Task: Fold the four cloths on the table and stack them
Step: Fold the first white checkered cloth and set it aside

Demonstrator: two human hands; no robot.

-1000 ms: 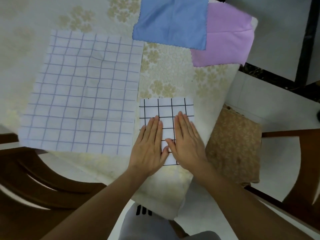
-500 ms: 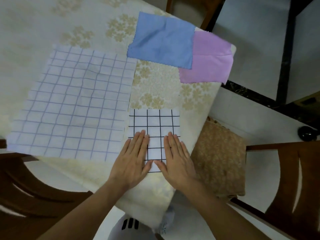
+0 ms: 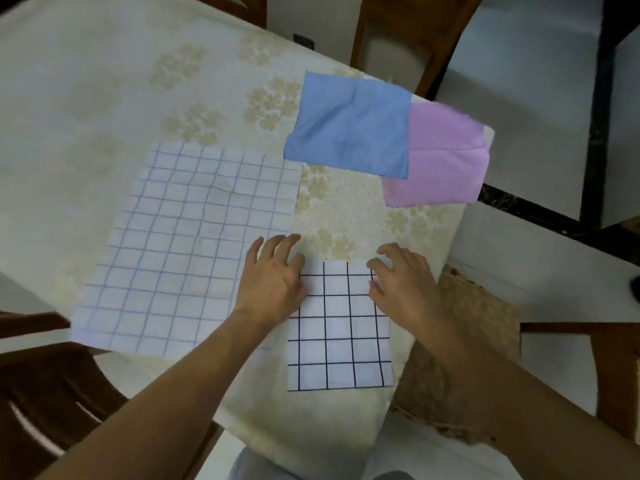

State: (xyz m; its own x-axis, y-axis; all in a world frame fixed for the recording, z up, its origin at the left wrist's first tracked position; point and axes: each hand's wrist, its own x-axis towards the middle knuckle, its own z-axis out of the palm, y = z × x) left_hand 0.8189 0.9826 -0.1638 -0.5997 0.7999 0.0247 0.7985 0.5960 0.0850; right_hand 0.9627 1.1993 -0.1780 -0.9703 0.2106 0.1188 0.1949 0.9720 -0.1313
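Black-grid cloth [image 3: 341, 336]: white, thin black squares, folded to a small flat rectangle; lies at the near edge of the tabletop [image 3: 104, 91], close to the near right corner.
Blue-grid cloth [image 3: 194, 244]: white, pale blue squares, unfolded, large, faint creases; spread to the left, its near corner hanging past the tabletop edge.
Blue cloth [image 3: 349, 124]: plain, soft, pinked edge, lightly rumpled; near the far right corner, overlapping the pink cloth [image 3: 443, 157].
Pink cloth: plain, one crease across; droops over the right edge.
Tabletop: cream covering with tan flower print; bare patch between the four cloths.
Left hand [image 3: 273, 282]: fingers spread and bent, holding nothing; at the folded cloth's far left corner, fingertips on the blue-grid cloth's edge.
Right hand [image 3: 401, 278]: fingers loosely bent, apart, holding nothing; at the folded cloth's far right corner.
Chair cushion [image 3: 467, 341]: tan, textured, just off the right edge.
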